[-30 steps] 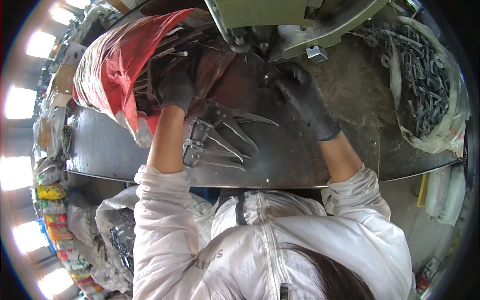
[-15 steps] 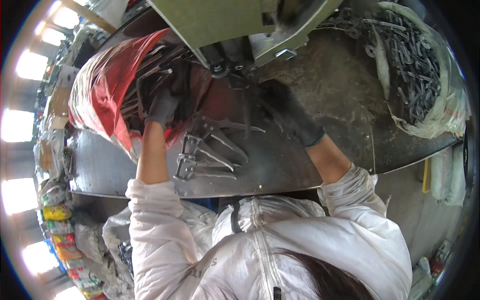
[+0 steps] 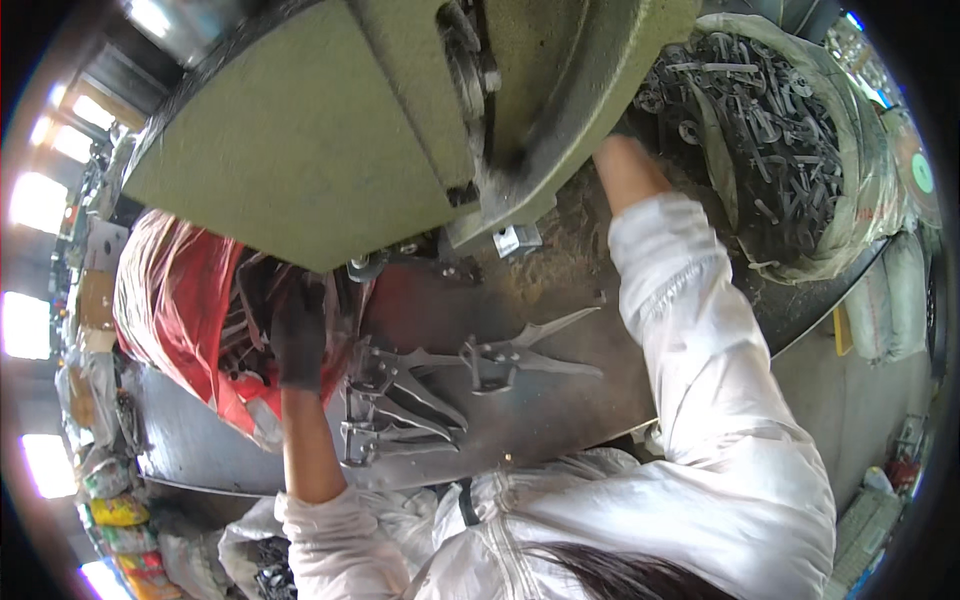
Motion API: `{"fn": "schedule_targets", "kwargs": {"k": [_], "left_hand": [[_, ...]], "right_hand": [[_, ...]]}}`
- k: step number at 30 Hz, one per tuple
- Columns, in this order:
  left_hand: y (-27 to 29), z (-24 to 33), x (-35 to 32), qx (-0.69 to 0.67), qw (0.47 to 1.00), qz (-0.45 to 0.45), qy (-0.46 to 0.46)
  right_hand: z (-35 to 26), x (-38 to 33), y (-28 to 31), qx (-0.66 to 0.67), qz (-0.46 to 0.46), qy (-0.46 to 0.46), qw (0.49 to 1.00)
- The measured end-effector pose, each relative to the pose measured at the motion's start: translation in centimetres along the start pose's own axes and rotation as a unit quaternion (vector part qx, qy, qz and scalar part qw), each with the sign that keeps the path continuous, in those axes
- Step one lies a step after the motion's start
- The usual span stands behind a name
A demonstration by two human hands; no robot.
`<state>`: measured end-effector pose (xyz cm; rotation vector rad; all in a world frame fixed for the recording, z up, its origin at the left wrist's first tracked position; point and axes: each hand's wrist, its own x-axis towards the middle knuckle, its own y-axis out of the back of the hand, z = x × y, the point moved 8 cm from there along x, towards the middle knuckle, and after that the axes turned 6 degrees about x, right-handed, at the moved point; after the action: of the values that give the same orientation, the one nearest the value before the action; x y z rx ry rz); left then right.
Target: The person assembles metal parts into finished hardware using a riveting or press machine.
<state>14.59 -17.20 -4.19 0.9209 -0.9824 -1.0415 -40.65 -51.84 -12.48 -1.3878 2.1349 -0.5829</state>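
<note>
My left hand [image 3: 298,335], in a dark glove, reaches into the mouth of a red-lined woven sack [image 3: 190,310] holding dark metal parts. Its fingertips blend into the dark contents, so their grip cannot be made out. Behind the green machine's arm my right hand is hidden; only the bare wrist [image 3: 628,178] and white sleeve show. On the metal table between my arms lies a two-handled, plier-shaped metal piece [image 3: 525,352]. Several similar pieces [image 3: 400,385] are bunched to its left, beside the red sack.
A large green machine [image 3: 300,140] overhangs the far side of the table. At the far right stands a pale sack [image 3: 858,190] full of small metal parts. The table's curved front edge [image 3: 590,440] runs close to my body. More bags and boxes line the left.
The view has shifted, and the machine fills more of it. My right hand has gone from below the machine to behind its arm. A separate plier-shaped piece now lies right of the bunch.
</note>
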Motion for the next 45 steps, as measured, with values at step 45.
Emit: {"fn": "schedule_targets", "kwargs": {"k": [45], "left_hand": [[0.2,18.2,-15.5,-0.165,0.922,-0.238,-0.257]], "right_hand": [[-9.8,-13.5,3.4,0.098,-0.194,-0.015,0.976]]}}
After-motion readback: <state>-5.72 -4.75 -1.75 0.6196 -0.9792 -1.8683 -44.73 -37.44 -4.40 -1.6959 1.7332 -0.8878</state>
